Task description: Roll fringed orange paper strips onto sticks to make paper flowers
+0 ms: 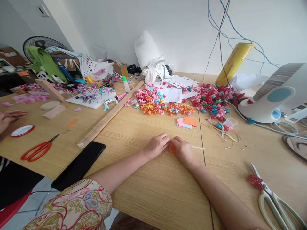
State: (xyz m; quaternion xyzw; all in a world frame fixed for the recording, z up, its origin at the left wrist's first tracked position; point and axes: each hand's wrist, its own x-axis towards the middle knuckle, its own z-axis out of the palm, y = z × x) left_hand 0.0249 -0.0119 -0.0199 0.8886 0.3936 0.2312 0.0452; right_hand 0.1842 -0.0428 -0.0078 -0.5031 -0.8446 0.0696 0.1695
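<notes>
In the middle of the table, my left hand [156,146] and my right hand [184,151] meet with fingers closed. Both pinch a small piece of orange paper [171,148], mostly covered by the fingers. A thin white strip [199,147] sticks out to the right from behind my right hand; whether it is held cannot be made out. Just beyond my hands lie a few pink, blue and orange paper pieces [191,121]. Farther back is a heap of small red, pink and orange paper flowers [153,99].
White-handled scissors [270,195] lie at the right, red-handled scissors [39,150] at the left. A black phone [80,164] and a wooden bar [111,115] lie left of my forearm. A white fan [273,95] stands back right. Another person's hand [9,118] rests far left.
</notes>
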